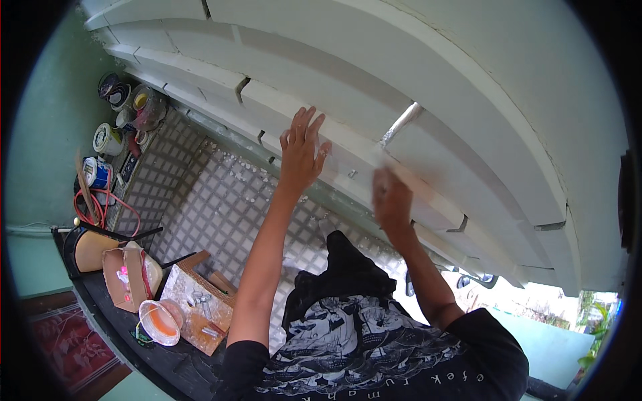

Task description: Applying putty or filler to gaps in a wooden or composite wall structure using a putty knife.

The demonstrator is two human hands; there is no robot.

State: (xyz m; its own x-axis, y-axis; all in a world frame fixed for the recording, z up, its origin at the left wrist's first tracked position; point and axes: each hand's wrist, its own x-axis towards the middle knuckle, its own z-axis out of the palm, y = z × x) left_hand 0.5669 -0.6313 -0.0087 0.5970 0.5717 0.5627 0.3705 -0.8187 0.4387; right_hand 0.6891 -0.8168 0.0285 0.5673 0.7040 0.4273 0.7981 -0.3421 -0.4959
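Though white stepped panelwork (314, 63) ahead of person looks mostly up, some slots (241, 90) show unfilled. L hand (303, 150) spread, empty, at ledge (271, 101); R hand (392, 197) nearby, blurred, can't tell if clenched or gripping sth.

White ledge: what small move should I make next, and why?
Perhaps pause your right hand and look over the white ledge: that hand is blurred beside it, hiding detail there, while your left hand seems to rest on it, fingers spread.
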